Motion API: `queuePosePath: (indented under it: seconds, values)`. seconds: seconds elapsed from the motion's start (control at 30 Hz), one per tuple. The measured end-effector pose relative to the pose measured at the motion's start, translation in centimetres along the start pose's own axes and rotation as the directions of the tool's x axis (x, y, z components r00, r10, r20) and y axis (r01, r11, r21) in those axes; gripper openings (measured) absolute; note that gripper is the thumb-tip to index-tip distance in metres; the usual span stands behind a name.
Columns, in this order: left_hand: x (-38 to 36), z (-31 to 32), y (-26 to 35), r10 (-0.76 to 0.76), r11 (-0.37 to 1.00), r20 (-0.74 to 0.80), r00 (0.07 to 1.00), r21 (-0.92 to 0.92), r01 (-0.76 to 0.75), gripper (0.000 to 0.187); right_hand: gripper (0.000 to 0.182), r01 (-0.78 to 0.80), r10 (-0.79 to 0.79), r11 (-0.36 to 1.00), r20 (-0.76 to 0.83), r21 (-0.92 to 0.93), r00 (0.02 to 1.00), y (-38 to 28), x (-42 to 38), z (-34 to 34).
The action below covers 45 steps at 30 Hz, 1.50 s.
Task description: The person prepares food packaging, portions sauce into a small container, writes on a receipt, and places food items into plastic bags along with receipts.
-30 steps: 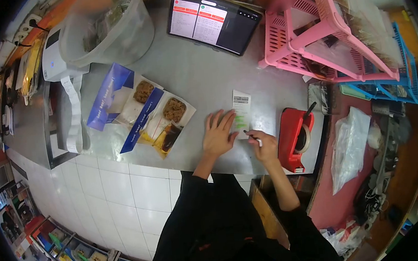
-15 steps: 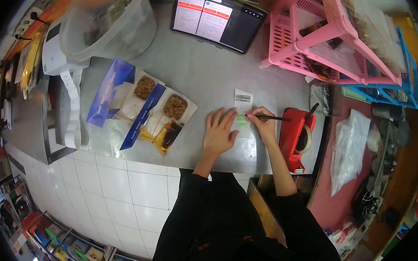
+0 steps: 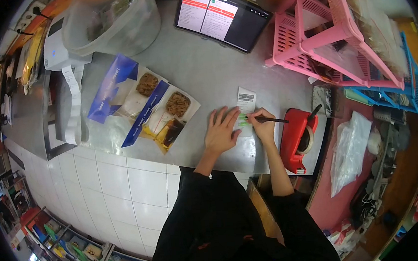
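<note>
The slip of paper point(image 3: 246, 97) lay on the shiny table point(image 3: 203, 64), at two o'clock from the left hand point(image 3: 220, 133). That hand was flat, its fingers a bit apart, with fingertips at the paper's edge. The right hand point(image 3: 264, 125) pinched a dark pen point(image 3: 274, 120) tight, its tip near some green marks point(image 3: 242, 122). A red tape holder point(image 3: 289, 141) sat at four o'clock from the right hand. Two food boxes point(image 3: 144, 115) were at ten o'clock from the left hand.
</note>
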<state>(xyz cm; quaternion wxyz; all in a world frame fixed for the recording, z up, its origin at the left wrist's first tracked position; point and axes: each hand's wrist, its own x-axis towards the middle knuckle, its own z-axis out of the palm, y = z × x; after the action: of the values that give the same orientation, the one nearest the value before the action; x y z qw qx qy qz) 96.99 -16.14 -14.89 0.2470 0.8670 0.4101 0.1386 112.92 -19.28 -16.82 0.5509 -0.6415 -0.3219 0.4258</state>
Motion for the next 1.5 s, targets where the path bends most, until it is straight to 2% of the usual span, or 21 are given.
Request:
queuePosePath:
  seconds: [0.17,0.27,0.33,0.4,0.47,0.53,0.57,0.6,0.63,0.67,0.7,0.73,0.8,0.87,0.9,1.07,1.13,1.23,1.3,1.37,1.5]
  values:
    - [-0.2,0.4,0.0,-0.005,1.000,-0.005,1.000,-0.004,0.005,0.053,0.009,0.005,0.000,0.999,0.099,-0.054,0.995,0.3,0.0,-0.5]
    - [-0.1,0.4,-0.3,0.007,1.000,-0.038,0.999,0.006,-0.007,0.054,0.008,0.104,-0.103,0.995,-0.207,-0.006,0.973,0.2,0.3,0.5]
    - [-0.2,0.0,-0.3,0.028,0.999,-0.024,0.999,-0.017,-0.029,0.056,0.005,0.104,-0.097,0.994,-0.171,0.030,0.980,0.5,0.1,0.0]
    - [-0.4,0.2,-0.5,0.030,0.999,-0.050,0.998,-0.024,-0.032,0.058,0.013,0.181,-0.111,0.922,-0.213,0.343,0.971,0.4,0.3,1.1]
    - [-0.4,-0.3,-0.4,0.017,0.996,-0.045,0.999,-0.085,-0.021,0.056,0.029,0.184,-0.169,0.930,-0.074,0.318,0.983,-1.8,0.1,2.9]
    - [-0.6,-0.8,-0.6,-0.007,0.997,-0.021,1.000,-0.072,0.005,0.056,0.037,0.169,-0.194,0.976,0.200,0.136,0.961,-4.1,0.0,5.8]
    - [-0.6,-0.9,-0.5,-0.013,0.997,0.016,1.000,-0.079,0.014,0.057,0.035,0.185,-0.191,0.982,0.233,0.049,0.954,-5.2,0.0,7.6]
    - [-0.7,0.0,-0.5,-0.022,0.997,0.002,1.000,-0.072,0.022,0.057,0.028,0.402,-0.354,0.905,0.284,-0.136,0.891,-7.4,0.1,10.0]
    - [-0.9,1.6,-0.8,-0.057,0.953,-0.090,0.994,-0.301,0.028,0.057,0.021,0.593,-0.487,0.748,0.361,-0.299,0.795,-9.9,0.2,12.5]
    - [-1.0,2.3,-1.1,-0.110,0.857,-0.171,0.979,-0.516,0.006,0.056,0.018,0.701,-0.544,0.636,0.456,-0.323,0.704,-12.2,0.2,14.7]
    - [-1.1,2.0,-1.6,0.026,0.974,-0.162,0.987,-0.217,-0.061,0.056,0.020,0.794,-0.580,0.511,0.549,-0.330,0.602,-13.7,0.2,16.5]
    - [-0.9,1.6,-1.8,0.019,0.974,-0.169,0.986,-0.219,-0.056,0.056,0.020,0.798,-0.578,0.508,0.558,-0.326,0.596,-14.0,0.1,17.9]
    - [-0.6,1.7,-2.2,0.120,0.992,-0.082,0.989,-0.034,-0.123,0.056,0.016,0.865,-0.509,0.329,0.701,-0.379,0.500,-14.4,0.0,19.6]
    - [-0.9,2.6,-2.2,0.100,0.987,-0.170,0.980,-0.111,-0.120,0.056,0.018,0.888,-0.485,0.274,0.744,-0.370,0.459,-13.9,-0.1,19.5]
    - [-0.9,2.7,-2.2,0.077,0.975,-0.249,0.965,-0.186,-0.126,0.056,0.019,0.880,-0.497,0.302,0.727,-0.366,0.473,-13.5,-0.4,19.1]
    - [-0.9,1.3,-1.3,0.026,0.986,-0.123,0.992,-0.161,-0.045,0.054,0.016,0.857,-0.479,0.336,0.713,-0.390,0.512,-12.6,-1.3,15.4]
    - [-0.8,0.1,-1.1,-0.007,0.986,-0.060,0.998,-0.169,-0.003,0.053,0.015,0.699,-0.513,0.667,0.521,-0.259,0.682,-12.1,-1.0,12.4]
    - [-0.5,0.0,-0.8,0.002,0.990,-0.038,0.999,-0.139,-0.008,0.053,0.026,0.396,-0.367,0.915,0.240,-0.083,0.899,-11.4,-0.5,5.9]
    - [-0.3,0.0,-0.5,0.021,0.996,-0.015,1.000,-0.085,-0.022,0.054,0.027,0.300,-0.297,0.953,0.075,-0.035,0.952,-8.7,-0.3,2.4]
    - [-0.1,0.1,-0.4,0.026,0.999,0.000,1.000,-0.021,-0.026,0.055,0.027,0.166,-0.152,0.973,-0.096,0.163,0.984,-6.6,-0.4,0.1]
    - [-0.2,0.5,-0.2,0.019,0.999,-0.020,1.000,0.028,-0.018,0.055,0.010,-0.037,0.043,0.997,-0.073,0.070,0.996,-3.5,-1.7,-1.2]
